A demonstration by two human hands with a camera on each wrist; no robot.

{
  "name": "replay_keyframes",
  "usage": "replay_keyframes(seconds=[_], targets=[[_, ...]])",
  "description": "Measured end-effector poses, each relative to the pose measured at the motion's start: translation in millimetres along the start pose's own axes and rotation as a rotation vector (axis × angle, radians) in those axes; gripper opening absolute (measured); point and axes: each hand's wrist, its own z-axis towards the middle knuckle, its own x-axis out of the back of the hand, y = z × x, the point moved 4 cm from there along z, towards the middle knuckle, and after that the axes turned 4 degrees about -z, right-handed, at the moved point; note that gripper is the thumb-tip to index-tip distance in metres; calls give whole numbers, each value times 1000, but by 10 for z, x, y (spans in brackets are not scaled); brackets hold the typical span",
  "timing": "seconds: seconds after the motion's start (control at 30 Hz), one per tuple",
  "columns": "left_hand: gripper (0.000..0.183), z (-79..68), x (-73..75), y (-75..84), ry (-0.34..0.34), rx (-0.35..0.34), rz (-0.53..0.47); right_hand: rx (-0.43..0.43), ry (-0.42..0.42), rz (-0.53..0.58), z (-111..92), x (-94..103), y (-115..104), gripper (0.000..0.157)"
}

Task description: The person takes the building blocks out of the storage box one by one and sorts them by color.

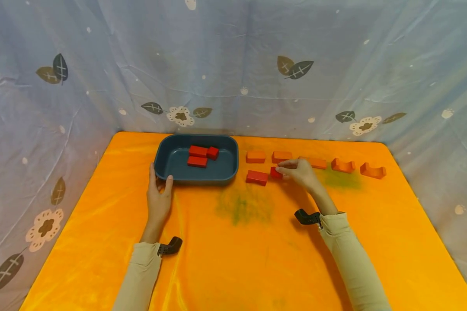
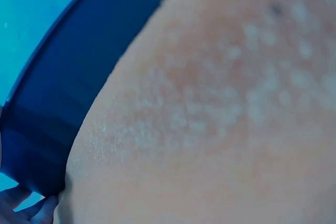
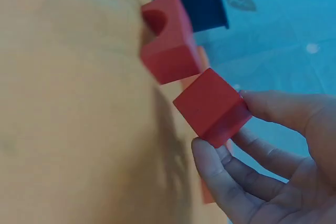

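My right hand [image 1: 299,172] pinches a small red cube [image 3: 207,106] between thumb and fingertips, low over the table. Just left of it lies a red block [image 1: 257,177]; the right wrist view shows a round notch cut in its side. At the front left corner of a dark blue tray [image 1: 179,175], my left hand [image 1: 158,203] grips the wall, thumb on the front and fingers round the left side. Inside the tray are two long red blocks [image 1: 198,151] and a red cube [image 1: 212,153]. My forearm skin fills most of the left wrist view.
Behind and right of my right hand runs a row of orange blocks: two rectangular ones [image 1: 255,157], a flatter one [image 1: 318,163] partly hidden by the hand, and two with hollowed tops [image 1: 343,165]. A yellow cloth [image 1: 218,259] covers the table; patterned curtains [image 1: 233,65] surround it.
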Motion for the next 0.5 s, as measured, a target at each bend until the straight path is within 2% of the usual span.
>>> replay_keyframes(seconds=[0.13,0.33,0.5], targets=[[74,23,-3,-68,13,-14,13,-15,-15,-7,-8,-37,109,42],[74,25,-7,-63,13,-18,21,-4,38,32,-3,-22,196,40],[72,-62,-10,202,-5,-4,13,8,42,107,-12,12,253,41]])
